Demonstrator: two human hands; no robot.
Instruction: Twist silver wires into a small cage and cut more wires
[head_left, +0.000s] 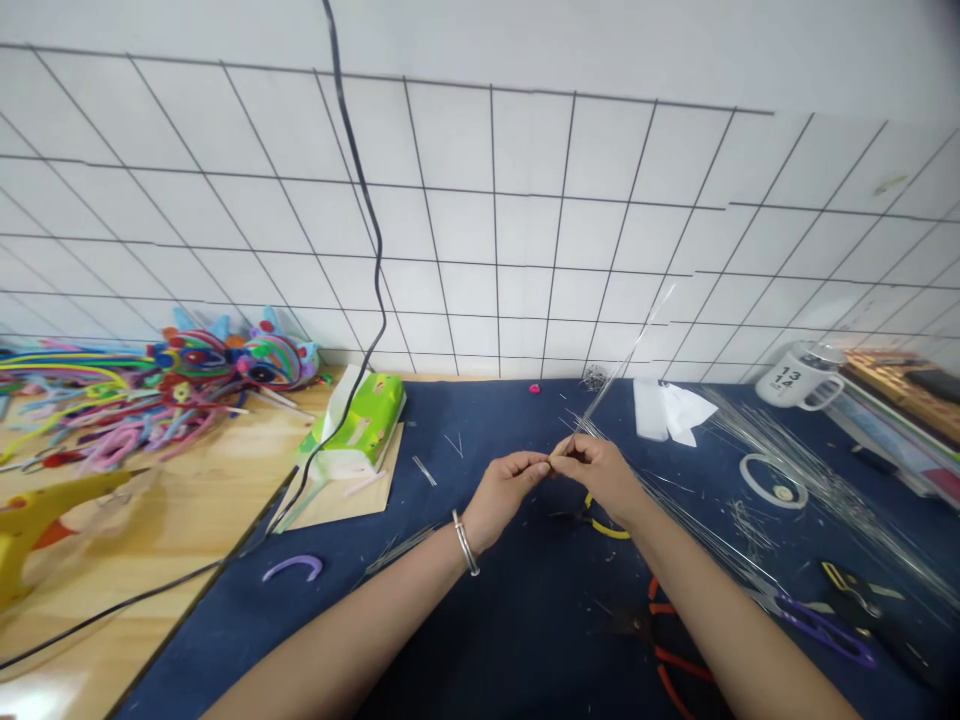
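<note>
My left hand (504, 492), with a silver bangle on its wrist, is closed in a pinch. Its fingertips meet those of my right hand (596, 472), also closed. Out of the right hand a few thin metal wires (626, 360) rise up and to the right. The lower ends of these wires are hidden between the fingers of both hands. Just under the right hand lie yellow-handled pliers (604, 525). Red-handled pliers (664, 640) lie nearer, partly behind the right forearm.
Loose wires (810, 470) spread over the dark blue mat (480, 420) at right, near purple scissors (825, 632) and a white mug (799, 380). To the left are a green tissue pack (364, 415), a black cable (375, 240), a yellow glue gun (45, 515) and colourful pipe cleaners (127, 430).
</note>
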